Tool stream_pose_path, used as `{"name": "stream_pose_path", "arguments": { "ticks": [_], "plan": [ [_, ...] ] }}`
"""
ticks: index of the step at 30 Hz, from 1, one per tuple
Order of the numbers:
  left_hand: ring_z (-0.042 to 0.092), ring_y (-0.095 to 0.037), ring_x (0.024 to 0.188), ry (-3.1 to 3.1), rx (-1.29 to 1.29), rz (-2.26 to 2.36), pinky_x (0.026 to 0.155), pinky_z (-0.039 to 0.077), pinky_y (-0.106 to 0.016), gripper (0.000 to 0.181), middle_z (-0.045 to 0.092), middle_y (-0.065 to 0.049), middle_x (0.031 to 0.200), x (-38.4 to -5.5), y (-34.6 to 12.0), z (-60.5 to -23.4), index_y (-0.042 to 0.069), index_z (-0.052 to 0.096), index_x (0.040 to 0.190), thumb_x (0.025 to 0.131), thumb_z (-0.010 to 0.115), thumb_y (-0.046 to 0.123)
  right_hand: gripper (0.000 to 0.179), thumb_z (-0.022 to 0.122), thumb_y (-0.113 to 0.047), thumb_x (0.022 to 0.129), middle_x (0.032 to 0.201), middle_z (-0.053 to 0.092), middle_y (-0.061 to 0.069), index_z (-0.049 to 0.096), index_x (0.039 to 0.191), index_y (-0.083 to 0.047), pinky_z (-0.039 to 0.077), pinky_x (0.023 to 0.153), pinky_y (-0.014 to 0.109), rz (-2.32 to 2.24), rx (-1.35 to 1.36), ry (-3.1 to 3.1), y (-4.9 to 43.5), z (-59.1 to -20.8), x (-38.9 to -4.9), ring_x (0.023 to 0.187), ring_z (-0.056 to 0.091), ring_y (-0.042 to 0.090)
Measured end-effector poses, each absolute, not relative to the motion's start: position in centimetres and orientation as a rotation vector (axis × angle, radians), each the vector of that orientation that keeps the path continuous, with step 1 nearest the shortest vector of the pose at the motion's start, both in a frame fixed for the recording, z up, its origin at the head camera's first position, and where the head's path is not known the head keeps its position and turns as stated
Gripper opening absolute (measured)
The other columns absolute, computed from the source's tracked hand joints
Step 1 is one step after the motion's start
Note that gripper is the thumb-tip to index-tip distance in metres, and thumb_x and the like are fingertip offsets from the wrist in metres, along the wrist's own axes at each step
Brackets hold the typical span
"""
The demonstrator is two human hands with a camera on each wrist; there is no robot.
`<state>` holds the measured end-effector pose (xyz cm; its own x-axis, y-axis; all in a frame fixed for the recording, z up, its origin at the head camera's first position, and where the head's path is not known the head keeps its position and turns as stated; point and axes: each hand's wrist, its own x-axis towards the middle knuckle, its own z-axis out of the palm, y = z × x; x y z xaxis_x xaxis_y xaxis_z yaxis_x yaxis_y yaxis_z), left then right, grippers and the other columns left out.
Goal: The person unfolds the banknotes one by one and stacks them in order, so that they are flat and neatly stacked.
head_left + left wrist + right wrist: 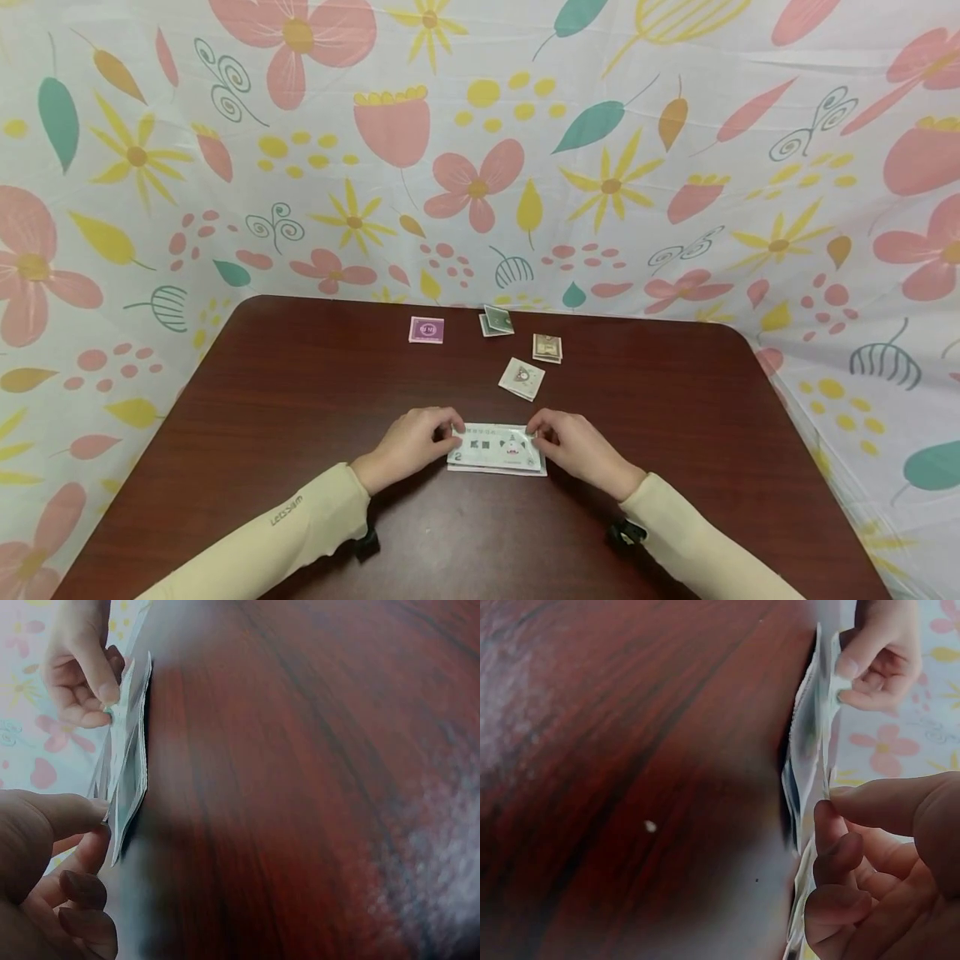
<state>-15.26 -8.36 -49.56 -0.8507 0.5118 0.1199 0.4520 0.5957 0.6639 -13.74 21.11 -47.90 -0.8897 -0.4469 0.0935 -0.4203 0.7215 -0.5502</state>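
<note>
A pale, partly folded printed paper sheet [495, 450] lies low over the table in front of me, printed with small pictures and a "2" at one corner. My left hand [418, 440] pinches its left end between thumb and forefinger. At the opposite end, my right hand [581, 450] pinches the sheet the same way. From the side, in the left wrist view, the paper [127, 761] shows several layers, the upper one lifted away from the lower. The right wrist view shows the same gap between the layers of the paper [806, 750].
Beyond the hands lie several small folded papers: a purple one [427, 331], a green one [497, 322] standing partly open, a brown one [547, 348] and a whitish one [522, 379]. A flower-printed cloth [480, 167] hangs behind the dark wooden table [300, 375].
</note>
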Motion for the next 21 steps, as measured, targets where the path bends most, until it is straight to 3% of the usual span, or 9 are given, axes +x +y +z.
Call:
{"name": "stream_pose_path", "arguments": {
  "ticks": [21],
  "plan": [
    [0.055, -0.005, 0.069, 2.789, 0.851, 0.991, 0.064, 0.047, -0.029, 0.01, 0.059, 0.011, 0.078, -15.21, -7.89, -50.13, 0.015, 0.074, 0.101, 0.092, 0.08, 0.014, 0.009, 0.07, -0.003, 0.094, 0.078, 0.061, -0.008, 0.071, 0.1, -0.01, 0.043, 0.061, 0.024, -0.834, -0.627, 2.829, 20.79, -47.65, -14.17, 0.066, 0.048, 0.003]
  ]
}}
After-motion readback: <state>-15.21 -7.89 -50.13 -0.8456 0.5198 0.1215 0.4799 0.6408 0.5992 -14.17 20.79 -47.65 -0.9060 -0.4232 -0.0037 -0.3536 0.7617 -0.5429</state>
